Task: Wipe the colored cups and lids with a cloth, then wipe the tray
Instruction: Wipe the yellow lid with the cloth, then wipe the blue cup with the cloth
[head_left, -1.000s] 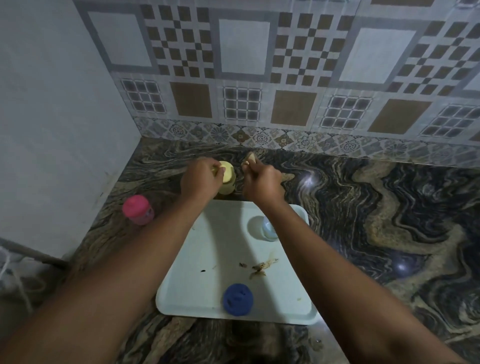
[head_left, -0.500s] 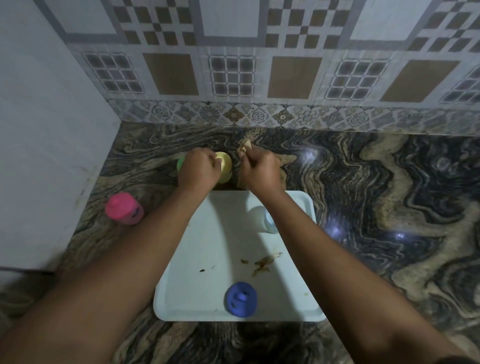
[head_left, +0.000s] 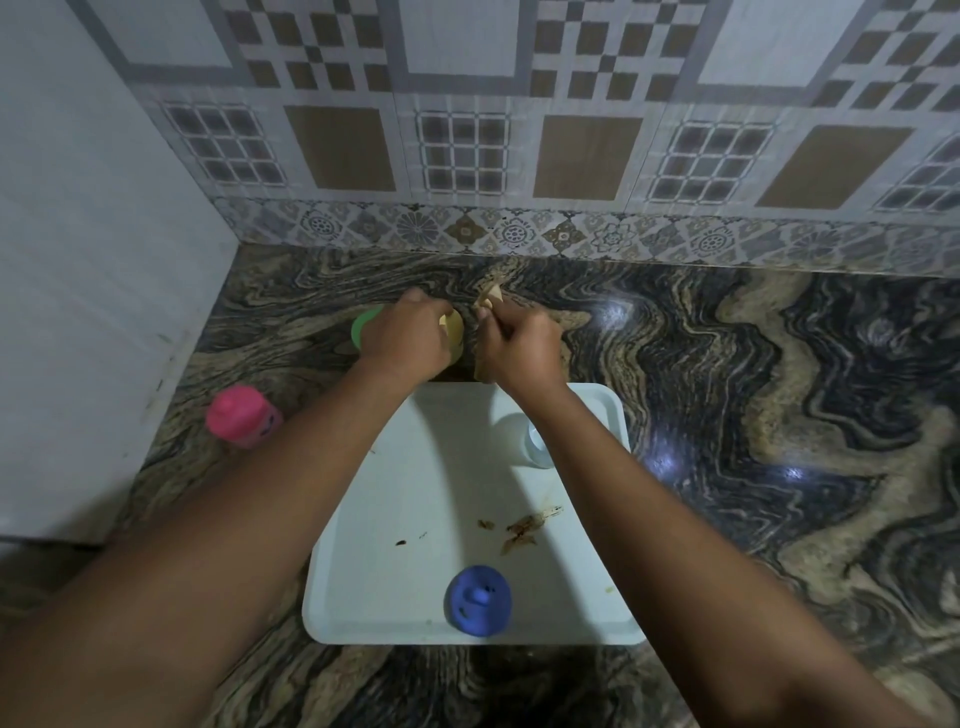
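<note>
Two hands are worked just beyond the far edge of the white tray (head_left: 363, 597), over the marbled desk (head_left: 779, 415). The left hand (head_left: 405, 338) is closed around a yellow cup (head_left: 456, 327), its grip pressed to the cup's side so that the cup is steadied for wiping. The right hand (head_left: 519, 348) is shut in a pinching grip on a tan cloth (head_left: 491, 299), of which a corner sticks up beside the cup; whether cloth and cup touch cannot be told. A green cup (head_left: 363, 325) is partly hidden behind the left hand, probably set off the tray as already handled. A pink cup (head_left: 241, 415) stands apart on the desk to the left. A blue lid (head_left: 478, 600) and a pale cup (head_left: 535, 441) are left on the tray, likely awaiting their turn, and brown smears (head_left: 524, 527) mark the tray's middle, so its wiping is judged not yet done.

Compared with half a second earlier, the hands and objects are placed much the same; the green cup is seen a little more fully past the left hand, and the view is tipped slightly downward.
</note>
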